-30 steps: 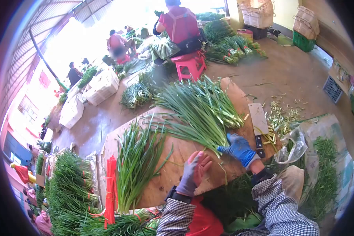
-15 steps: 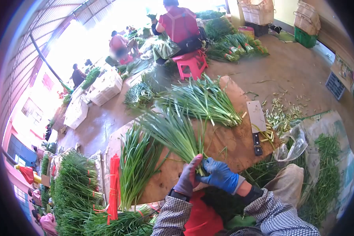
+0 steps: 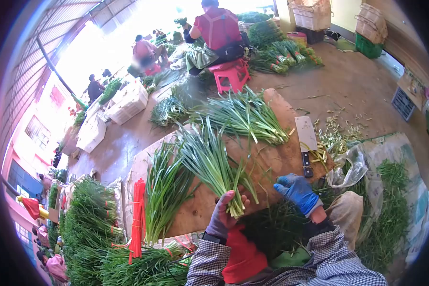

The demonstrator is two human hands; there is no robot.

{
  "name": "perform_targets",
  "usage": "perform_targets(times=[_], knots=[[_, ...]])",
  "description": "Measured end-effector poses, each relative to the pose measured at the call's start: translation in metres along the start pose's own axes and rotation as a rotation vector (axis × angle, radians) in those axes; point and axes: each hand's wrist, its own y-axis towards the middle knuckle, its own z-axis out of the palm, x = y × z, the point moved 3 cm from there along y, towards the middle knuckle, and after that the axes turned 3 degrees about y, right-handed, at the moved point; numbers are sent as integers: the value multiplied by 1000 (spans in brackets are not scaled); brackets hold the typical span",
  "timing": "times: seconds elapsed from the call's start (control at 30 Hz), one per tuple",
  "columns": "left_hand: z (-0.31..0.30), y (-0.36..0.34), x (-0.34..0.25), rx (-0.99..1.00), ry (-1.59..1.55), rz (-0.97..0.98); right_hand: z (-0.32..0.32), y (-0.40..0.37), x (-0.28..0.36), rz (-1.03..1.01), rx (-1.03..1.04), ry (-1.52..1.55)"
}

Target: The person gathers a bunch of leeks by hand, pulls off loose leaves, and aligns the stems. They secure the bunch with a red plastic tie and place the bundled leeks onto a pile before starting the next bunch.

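My left hand (image 3: 226, 212), in a greyish-purple glove, is wrapped round the pale stem ends of a bunch of green leafy stalks (image 3: 207, 159) over the wooden board (image 3: 178, 229). My right hand (image 3: 298, 192), in a blue glove, is apart from the bunch at the board's near right edge. Its fingers point left, and nothing shows in them. A cleaver (image 3: 306, 134) with a black handle lies just beyond it. One pile of stalks (image 3: 252, 117) rests at the board's far side, another (image 3: 166, 193) at its left.
Red ties (image 3: 137, 219) hang at the board's left edge beside tied bundles (image 3: 88, 214). A clear plastic bag (image 3: 350, 169) is at the right. Ahead, a person (image 3: 219, 28) sits on a pink stool (image 3: 230, 76). White crates (image 3: 128, 104) stand at the left, trimmings (image 3: 341, 131) on the floor.
My right hand has left the stem ends and moved right and slightly up. My left hand still holds the bunch, whose leaves have swung to a more upright angle in view.
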Motion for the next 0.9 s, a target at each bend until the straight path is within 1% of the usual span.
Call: perform_targets(times=[0.07, 0.13, 0.17, 0.23, 0.27, 0.4, 0.5, 0.57, 0.6, 0.67, 0.7, 0.77, 0.8, 0.83, 0.87, 0.9], knots=[[-8, 1, -2, 27, 6, -4, -7, 2, -1, 98, 93, -88], [-16, 5, -1, 158, 12, -106, -4, 2, 0, 76, 103, -85], [-20, 7, 1, 161, 11, -110, -2, 3, 2, 50, 111, -78], [-10, 2, 3, 32, -64, -41, 8, 3, 7, 26, 99, -63], [-9, 4, 4, 33, -64, -44, 12, 2, 9, -3, 90, -43], [-9, 10, 1, -28, -48, -19, 22, 3, 7, -1, 123, 0], [2, 9, -3, -30, 7, -21, 20, 3, 5, 10, 88, 32], [4, 8, -6, -31, 31, -17, 17, 5, 5, -57, 18, -66], [1, 10, -6, -12, 40, -39, 16, 7, 6, -60, 28, -62], [-7, 7, -5, -1, 43, -52, 4, 10, 14, -53, -192, -12], [-8, 7, -5, -4, 47, -12, 4, 12, 18, -58, -186, -10], [-7, 11, -1, -1, 51, 25, 11, 16, 31, -67, -19, 143], [-7, 13, 3, -7, 12, -14, 23, 16, 38, -68, -21, 141], [-6, 14, 5, -16, -26, -52, 44, 13, 46, -110, 26, 163], [-1, 13, 4, 108, 41, -70, 58, 12, 54, -152, 74, 187], [5, 11, 2, 106, 43, -67, 61, 14, 63, -154, 75, 191]])
